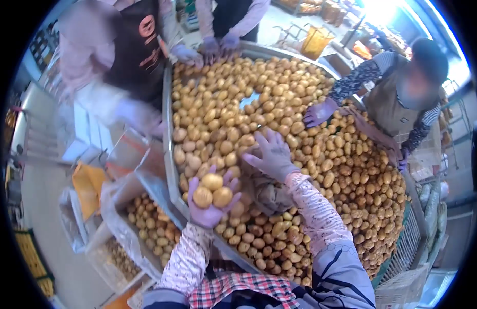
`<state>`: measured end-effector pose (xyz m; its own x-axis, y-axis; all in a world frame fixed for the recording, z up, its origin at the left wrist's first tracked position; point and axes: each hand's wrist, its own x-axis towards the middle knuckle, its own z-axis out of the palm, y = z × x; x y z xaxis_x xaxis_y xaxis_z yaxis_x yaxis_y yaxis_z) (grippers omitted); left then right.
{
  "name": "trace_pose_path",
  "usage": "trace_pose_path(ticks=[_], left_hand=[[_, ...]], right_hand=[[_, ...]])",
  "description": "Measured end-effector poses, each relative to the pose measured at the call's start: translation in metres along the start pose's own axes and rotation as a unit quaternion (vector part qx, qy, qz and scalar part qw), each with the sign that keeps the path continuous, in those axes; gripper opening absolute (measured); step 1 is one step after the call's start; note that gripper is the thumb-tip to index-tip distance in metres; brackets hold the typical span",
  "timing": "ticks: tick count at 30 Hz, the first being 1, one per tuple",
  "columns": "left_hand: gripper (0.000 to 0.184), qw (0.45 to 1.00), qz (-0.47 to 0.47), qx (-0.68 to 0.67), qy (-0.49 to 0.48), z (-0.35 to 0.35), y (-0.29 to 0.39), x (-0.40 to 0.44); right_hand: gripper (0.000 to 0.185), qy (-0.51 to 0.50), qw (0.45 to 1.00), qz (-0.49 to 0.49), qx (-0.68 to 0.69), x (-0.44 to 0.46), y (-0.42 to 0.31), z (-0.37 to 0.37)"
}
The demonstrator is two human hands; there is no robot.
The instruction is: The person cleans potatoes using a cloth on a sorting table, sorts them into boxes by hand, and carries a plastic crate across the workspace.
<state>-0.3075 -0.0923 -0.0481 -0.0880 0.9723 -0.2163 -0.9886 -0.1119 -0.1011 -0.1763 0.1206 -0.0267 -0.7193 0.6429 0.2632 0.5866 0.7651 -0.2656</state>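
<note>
Three potatoes rest in the upturned palm of my left hand, which wears a lilac glove, its fingers curved around them. My right hand, gloved the same way, is over the middle of a wide heap of potatoes with its fingers spread. A crumpled grey-brown cloth lies just below that hand, partly under the wrist. Whether the right fingertips touch the potatoes I cannot tell. The heap lies on a large metal-rimmed sorting table.
Plastic-lined boxes with potatoes stand at the table's left side, near a yellow bag. Gloved hands of co-workers reach in at the far edge and at the right. Another person's blurred hand is beside the left rim.
</note>
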Motion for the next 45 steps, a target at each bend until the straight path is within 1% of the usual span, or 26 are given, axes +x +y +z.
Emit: trace_pose_path(ticks=[2,5,9,10,12,14,16,18,20,21,22,23,26,27,28,30,31,33,36,38,39,41,42,43,44,45], left_hand=[[0.064,1.000,0.007,0.016,-0.008,0.006,0.003,-0.002],[0.063,0.999,0.012,0.051,-0.004,0.009,0.005,-0.003],[0.066,1.000,0.003,0.017,0.001,0.016,0.009,-0.021],[0.067,1.000,-0.005,-0.011,-0.002,0.014,0.013,-0.029],[0.067,0.999,0.022,0.019,-0.027,0.008,0.029,-0.056],[0.069,0.994,0.061,0.092,-0.010,-0.003,0.052,-0.086],[0.065,0.979,0.119,0.166,0.023,-0.019,0.072,-0.110],[0.065,0.970,0.145,0.190,0.046,-0.014,0.079,-0.127],[0.065,0.965,0.157,0.209,0.028,-0.007,0.079,-0.135],[0.065,0.959,0.168,0.225,0.038,-0.004,0.077,-0.137],[0.065,0.954,0.175,0.239,0.048,-0.001,0.073,-0.138],[0.064,0.952,0.177,0.245,0.053,-0.001,0.069,-0.138],[0.062,0.947,0.169,0.267,0.065,0.003,0.051,-0.132],[0.061,0.946,0.162,0.274,0.065,0.006,0.044,-0.130],[0.061,0.945,0.155,0.280,0.066,0.007,0.036,-0.127],[0.060,0.955,0.139,0.251,0.079,0.006,0.020,-0.122],[0.060,0.955,0.140,0.251,0.078,0.004,0.010,-0.121],[0.060,0.956,0.097,0.266,0.070,-0.004,0.001,-0.131],[0.062,0.999,-0.016,0.045,0.026,0.009,-0.007,-0.152],[0.069,0.974,0.034,0.222,0.029,0.001,-0.012,-0.167],[0.070,0.988,0.017,0.153,0.030,-0.014,-0.008,-0.173],[0.070,0.998,0.012,-0.057,-0.016,-0.047,0.006,-0.182],[0.065,0.996,0.085,-0.014,0.012,-0.037,0.012,-0.185],[0.064,0.989,0.116,-0.068,0.056,-0.034,0.025,-0.186],[0.063,0.976,0.148,-0.122,0.099,-0.034,0.040,-0.191],[0.065,0.962,0.221,-0.055,0.149,-0.057,0.061,-0.195]], right_hand=[[0.057,-0.035,0.999,-0.011,0.023,-0.046,0.010,0.023],[0.060,0.045,0.999,0.011,-0.022,-0.072,-0.010,0.018],[0.046,0.037,0.996,0.067,0.047,-0.097,-0.008,-0.014],[0.047,0.034,0.983,0.081,0.159,-0.095,0.000,-0.029],[0.051,0.017,0.918,0.109,0.380,-0.098,0.019,-0.058],[0.055,-0.019,0.793,0.142,0.593,-0.107,0.019,-0.075],[0.058,0.000,0.727,0.194,0.658,-0.110,-0.003,-0.105],[0.059,0.059,0.783,0.221,0.578,-0.133,0.012,-0.093],[0.052,0.108,0.801,0.243,0.536,-0.146,0.015,-0.073],[0.047,0.132,0.909,0.198,0.342,-0.148,0.014,-0.069],[0.043,0.153,0.970,0.142,0.128,-0.145,-0.005,-0.070],[0.039,0.169,0.978,0.079,-0.093,-0.143,-0.023,-0.070],[0.027,0.110,0.977,-0.054,0.175,-0.123,-0.082,-0.053],[0.030,0.053,0.969,-0.031,0.240,-0.118,-0.115,-0.061],[0.037,0.039,0.956,-0.075,0.280,-0.117,-0.129,-0.049],[0.050,-0.055,0.944,-0.078,0.315,-0.108,-0.172,-0.056],[0.048,-0.051,0.938,-0.139,0.313,-0.104,-0.184,-0.055],[0.045,-0.096,0.929,-0.157,0.322,-0.115,-0.186,-0.045],[0.039,-0.113,0.916,-0.166,0.347,-0.128,-0.180,-0.038],[0.036,-0.156,0.912,-0.168,0.340,-0.134,-0.174,-0.061],[0.030,-0.059,0.955,-0.211,0.198,-0.139,-0.159,-0.041],[0.025,-0.051,0.988,-0.114,0.092,-0.112,-0.135,-0.079],[0.030,0.043,0.984,-0.036,0.170,-0.115,-0.102,-0.069],[0.045,-0.003,0.995,0.030,0.093,-0.115,-0.080,-0.077],[0.052,0.008,0.998,0.062,0.032,-0.120,-0.059,-0.072],[0.059,0.017,0.995,0.094,-0.028,-0.129,-0.038,-0.058]])
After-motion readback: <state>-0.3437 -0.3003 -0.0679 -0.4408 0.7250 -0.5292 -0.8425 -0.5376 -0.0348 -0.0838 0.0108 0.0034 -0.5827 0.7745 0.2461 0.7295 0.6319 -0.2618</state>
